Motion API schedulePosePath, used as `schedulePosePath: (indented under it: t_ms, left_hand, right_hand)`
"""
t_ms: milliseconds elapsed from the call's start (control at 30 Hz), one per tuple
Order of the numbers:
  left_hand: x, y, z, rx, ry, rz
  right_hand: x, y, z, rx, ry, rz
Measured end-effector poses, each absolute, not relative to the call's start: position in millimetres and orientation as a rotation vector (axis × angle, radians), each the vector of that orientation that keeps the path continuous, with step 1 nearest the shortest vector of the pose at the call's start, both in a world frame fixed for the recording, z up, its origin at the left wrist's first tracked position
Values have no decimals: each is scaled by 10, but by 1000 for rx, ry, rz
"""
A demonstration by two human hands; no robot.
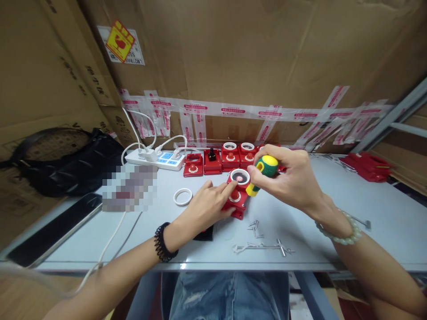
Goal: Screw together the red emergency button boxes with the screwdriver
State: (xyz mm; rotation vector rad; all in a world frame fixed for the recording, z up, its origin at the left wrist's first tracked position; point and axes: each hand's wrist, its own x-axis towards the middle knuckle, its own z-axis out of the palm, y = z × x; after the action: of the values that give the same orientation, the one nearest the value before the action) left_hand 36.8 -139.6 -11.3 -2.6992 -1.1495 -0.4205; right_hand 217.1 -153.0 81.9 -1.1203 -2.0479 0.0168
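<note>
1. Left forearm point(110, 275), ringed by a black coiled band point(164, 242), extends over the bench point(393, 235).
2. Left grip point(208, 201): holds a red control box point(239, 203) between fingers and thumb, upon the bench.
3. Right grip point(293, 178): closed around a green-and-yellow screwdriver handle point(269, 167), above the box's right side.
4. Surroundings: loose screws point(254, 232) nearer the wearer; similar red units point(230, 162) behind.

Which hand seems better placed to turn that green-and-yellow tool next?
Probably the right: the right grip holds the green-and-yellow tool beside the red box, while the left grip rests on that box.
</note>
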Motion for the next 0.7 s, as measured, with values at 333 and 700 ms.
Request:
schedulePosePath:
  t_ms: [333,700]
  left_hand:
    - [330,-1268,-203,-2695,-1110,-815]
    - [346,-1234,-237,-2836,-1139,-752]
  right_hand:
    - [2182,-1480,788,-1083,-2043,-24]
    - [2205,-1466,782,-1132,-2092,-80]
